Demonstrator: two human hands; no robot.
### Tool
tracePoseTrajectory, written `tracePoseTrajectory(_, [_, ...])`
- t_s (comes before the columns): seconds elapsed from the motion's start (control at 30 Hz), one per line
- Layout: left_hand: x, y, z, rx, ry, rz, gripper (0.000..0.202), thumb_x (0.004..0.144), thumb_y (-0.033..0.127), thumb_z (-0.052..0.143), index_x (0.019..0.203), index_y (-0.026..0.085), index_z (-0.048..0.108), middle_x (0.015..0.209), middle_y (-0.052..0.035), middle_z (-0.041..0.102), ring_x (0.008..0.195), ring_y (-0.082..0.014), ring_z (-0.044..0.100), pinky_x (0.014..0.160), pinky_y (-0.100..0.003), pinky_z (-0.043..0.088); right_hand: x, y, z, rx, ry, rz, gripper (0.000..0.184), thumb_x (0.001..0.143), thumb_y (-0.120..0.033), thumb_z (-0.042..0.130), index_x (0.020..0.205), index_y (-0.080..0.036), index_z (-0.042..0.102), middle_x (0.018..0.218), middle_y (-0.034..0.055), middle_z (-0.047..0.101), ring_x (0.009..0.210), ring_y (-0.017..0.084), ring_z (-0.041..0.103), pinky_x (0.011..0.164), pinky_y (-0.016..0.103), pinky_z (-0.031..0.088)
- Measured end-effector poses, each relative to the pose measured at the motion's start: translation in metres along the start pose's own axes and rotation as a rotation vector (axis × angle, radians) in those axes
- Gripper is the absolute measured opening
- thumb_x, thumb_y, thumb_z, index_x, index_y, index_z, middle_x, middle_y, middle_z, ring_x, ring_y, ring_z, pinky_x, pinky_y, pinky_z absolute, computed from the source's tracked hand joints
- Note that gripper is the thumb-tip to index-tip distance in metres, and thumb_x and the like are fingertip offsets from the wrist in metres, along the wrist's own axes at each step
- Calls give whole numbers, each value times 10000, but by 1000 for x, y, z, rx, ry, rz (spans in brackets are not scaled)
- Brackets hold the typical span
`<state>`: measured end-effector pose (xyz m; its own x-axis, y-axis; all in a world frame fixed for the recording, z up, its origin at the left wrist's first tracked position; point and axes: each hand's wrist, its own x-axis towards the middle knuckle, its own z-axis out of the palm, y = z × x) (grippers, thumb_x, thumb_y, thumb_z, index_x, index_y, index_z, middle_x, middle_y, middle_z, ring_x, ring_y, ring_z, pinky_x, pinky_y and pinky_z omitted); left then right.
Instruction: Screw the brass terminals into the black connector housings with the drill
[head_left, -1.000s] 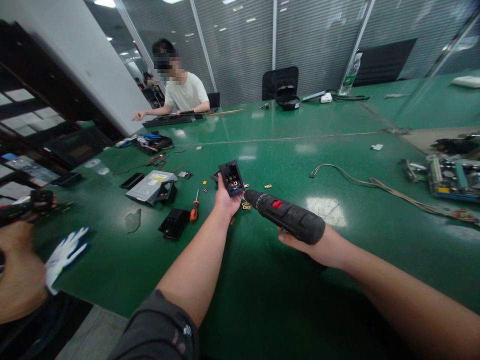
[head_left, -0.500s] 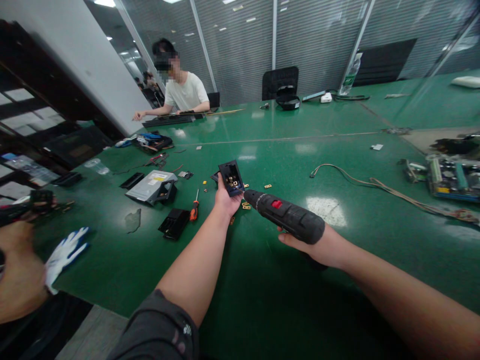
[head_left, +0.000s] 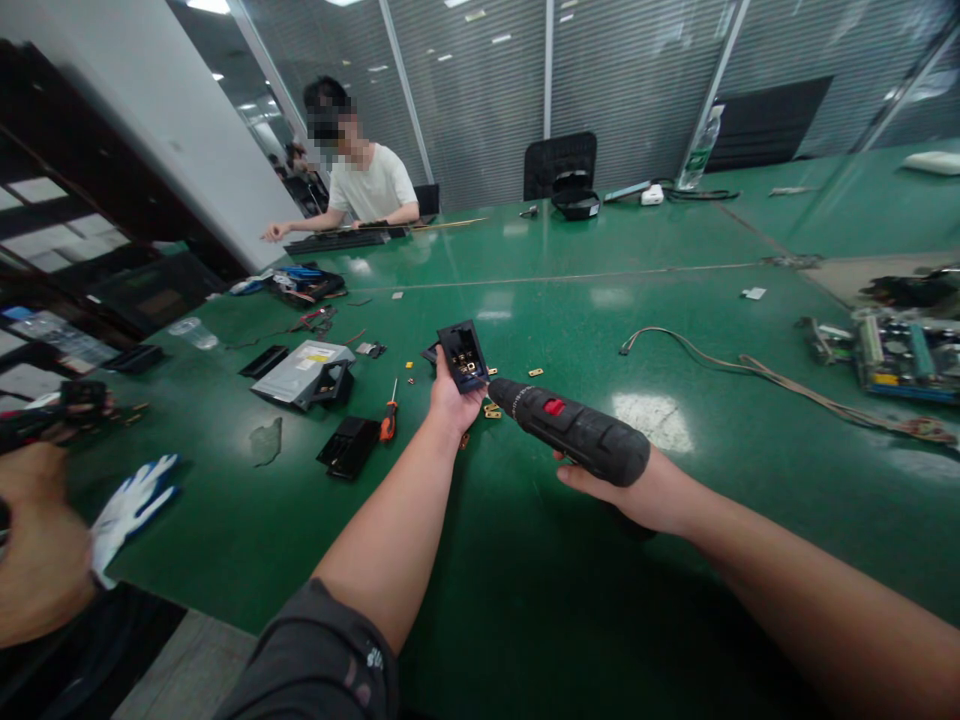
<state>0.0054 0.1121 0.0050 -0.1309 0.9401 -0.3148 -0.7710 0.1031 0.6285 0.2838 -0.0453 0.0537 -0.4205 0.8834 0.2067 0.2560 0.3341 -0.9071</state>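
My left hand (head_left: 452, 402) grips a small black plastic housing (head_left: 463, 355) with brass contacts inside, held upright above the green table (head_left: 525, 560). My right hand (head_left: 637, 490) is wrapped round a black cordless screwdriver (head_left: 574, 430) with a red switch, whose tip points at the housing's lower right edge. Small brass parts (head_left: 491, 410) lie on the table just under the housing.
An orange-handled screwdriver (head_left: 388, 420), a black cover (head_left: 347, 446) and a grey drive (head_left: 304, 372) lie to the left. A cable (head_left: 750, 372) and circuit boards (head_left: 892, 355) are on the right. A co-worker's hand (head_left: 37, 545) and white glove (head_left: 127, 505) are at far left; another person (head_left: 360, 175) sits at the back.
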Motion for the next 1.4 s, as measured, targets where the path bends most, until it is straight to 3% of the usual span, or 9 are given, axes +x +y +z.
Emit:
tracePoseTrajectory(0.83, [5,-4,-3,18,30,42,608,1087,783,784,1157,180,814,910,-69,815,722,-195,754,680,-305,596,0,-3,-1,-12,-6,9,262,959,-444,821,1140,-260,778,1068,89,870,970,302,847,985,522,724])
tracePoseTrajectory(1.03, [2,-3,0,2,39,46,568,1149,731,725,1115,169,803,918,-69,829,704,-189,763,674,-303,602,0,-3,-1,-18,-5,12,277,964,-452,827,1153,-254,783,1086,98,877,985,308,853,988,521,724])
tracePoseTrajectory(1.27, [-4,-2,5,17,69,41,557,1184,687,685,1250,154,831,922,-75,831,701,-193,757,687,-301,597,-2,4,-1,23,-15,16,318,988,-429,879,1250,-262,811,1173,100,914,1089,329,881,1055,541,732])
tracePoseTrajectory(1.4, [-7,-1,6,22,71,40,534,1206,656,659,1223,153,836,921,-74,829,706,-191,758,714,-303,611,-2,6,-1,31,-6,15,347,986,-424,893,1280,-259,811,1185,101,919,1073,320,886,1048,529,735])
